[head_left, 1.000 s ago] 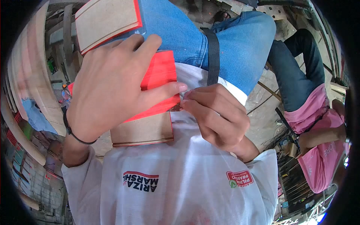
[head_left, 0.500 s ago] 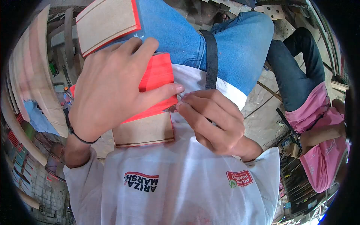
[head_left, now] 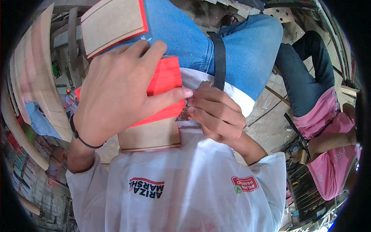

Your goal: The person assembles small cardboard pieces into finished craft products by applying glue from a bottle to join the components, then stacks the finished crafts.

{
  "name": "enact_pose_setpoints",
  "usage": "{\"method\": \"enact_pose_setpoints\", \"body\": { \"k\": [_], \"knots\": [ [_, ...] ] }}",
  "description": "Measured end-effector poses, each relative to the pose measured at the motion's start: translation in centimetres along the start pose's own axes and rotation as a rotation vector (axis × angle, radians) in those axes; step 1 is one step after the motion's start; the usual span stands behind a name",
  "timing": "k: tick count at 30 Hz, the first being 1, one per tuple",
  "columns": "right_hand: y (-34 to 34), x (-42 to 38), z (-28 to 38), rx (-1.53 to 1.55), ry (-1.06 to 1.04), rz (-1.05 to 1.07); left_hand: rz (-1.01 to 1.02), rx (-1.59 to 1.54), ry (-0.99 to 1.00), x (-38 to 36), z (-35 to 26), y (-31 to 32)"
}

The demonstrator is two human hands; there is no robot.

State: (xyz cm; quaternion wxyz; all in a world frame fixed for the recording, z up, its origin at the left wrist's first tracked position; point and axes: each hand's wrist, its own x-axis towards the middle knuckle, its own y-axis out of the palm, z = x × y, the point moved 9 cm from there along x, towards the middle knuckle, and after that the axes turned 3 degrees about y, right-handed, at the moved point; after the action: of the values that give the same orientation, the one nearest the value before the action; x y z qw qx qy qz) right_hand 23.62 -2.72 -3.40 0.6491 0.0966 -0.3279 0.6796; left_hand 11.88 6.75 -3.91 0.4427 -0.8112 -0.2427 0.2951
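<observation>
My left hand [head_left: 116,85] wraps over a bright red, fine-lined stack [head_left: 164,81] on my lap, thumb stretched across its red surface toward the right edge. Under the stack, nearer my belly, a tan cardboard-like panel [head_left: 150,135] with a thin red edge shows. My right hand [head_left: 218,112] pinches a dark, rusty-looking flat metal piece [head_left: 183,115], whose pointed end sits right by the stack's lower right corner. Another part of it sticks out above my fingers. The left fingertips are mostly hidden behind the hand's own knuckles.
A second tan panel with a red rim [head_left: 116,27] rests on my jeans, beyond the left hand. Curved wooden boards [head_left: 38,77] stand at the left. At the right sits another person in a pink shirt [head_left: 334,162]. A black strap [head_left: 219,58] crosses my lap.
My right hand has shifted slightly up and to the left, its fingers more closed together. More of the metal piece shows now, above and below the fingers. The left hand stays on the stack.
</observation>
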Motion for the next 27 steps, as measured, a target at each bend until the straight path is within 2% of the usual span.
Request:
{"method": "enact_pose_setpoints", "body": {
  "k": [2, 5, 8, 10, 16, 23, 26, 27],
  "knots": [
    [-0.3, 0.0, 0.4, -0.007, -0.048, -0.03, -0.01, -0.012, 0.001, 0.0, 0.0, -0.1],
    [-0.5, 0.8, 0.4, 0.051, 0.049, 0.052, -0.012, -0.026, 0.0, 0.2, -0.1, -0.2],
    [-0.6, 1.7, 0.5, -0.038, 0.125, 0.104, 0.008, -0.021, -0.007, 0.3, -0.3, -0.1],
    [-0.6, 2.1, -0.3, 0.09, 0.19, 0.198, 0.021, -0.014, -0.013, 0.4, -0.3, 0.0],
    [0.4, 2.5, -1.5, 0.312, 0.156, 0.28, -0.004, -0.019, 0.022, -0.2, 0.0, -0.1],
    [0.4, 1.9, -1.7, 0.288, 0.063, 0.261, 0.034, -0.064, 0.029, 0.7, 0.5, -0.3],
    [2.9, 0.0, -1.2, 0.34, 0.121, 0.462, 0.053, -0.149, 0.008, 0.8, 1.7, -0.8],
    [3.2, -0.4, -0.7, 0.337, 0.116, 0.461, 0.07, -0.196, -0.029, 0.8, 2.2, -0.8]
  ]
}}
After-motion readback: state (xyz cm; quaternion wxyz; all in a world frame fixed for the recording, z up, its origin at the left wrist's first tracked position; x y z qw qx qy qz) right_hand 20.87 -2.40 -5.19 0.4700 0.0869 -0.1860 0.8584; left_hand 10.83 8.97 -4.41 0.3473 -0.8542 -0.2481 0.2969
